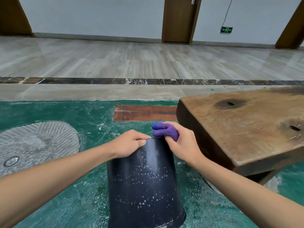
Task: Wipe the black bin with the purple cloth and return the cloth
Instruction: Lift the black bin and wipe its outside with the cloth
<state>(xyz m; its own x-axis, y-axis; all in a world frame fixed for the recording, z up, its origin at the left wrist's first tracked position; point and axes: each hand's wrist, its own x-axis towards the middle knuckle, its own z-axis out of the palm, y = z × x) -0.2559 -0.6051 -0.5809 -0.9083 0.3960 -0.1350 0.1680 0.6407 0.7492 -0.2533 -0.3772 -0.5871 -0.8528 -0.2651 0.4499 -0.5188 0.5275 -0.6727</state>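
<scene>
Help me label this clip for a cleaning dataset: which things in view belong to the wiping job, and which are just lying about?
Part of the job:
black bin
purple cloth, gripped in the right hand
left hand, holding the bin's far edge

Just lying about:
wooden bench
ribbed grey stone disc
red-brown board
exit sign

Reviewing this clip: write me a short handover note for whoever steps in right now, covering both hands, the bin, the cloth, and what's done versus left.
Left hand: grips the far edge of the black plastic bin, steadying it.
Right hand: holds the bunched purple cloth at that same edge.
Bin: stands on the green floor, wider end down, beside the thick wooden bench.
Done: cloth picked up and brought to the bin.
Left: the near wall is speckled with white spots, so wiping looks far from finished; afterwards return the cloth. Its home spot is not evident here.
</scene>
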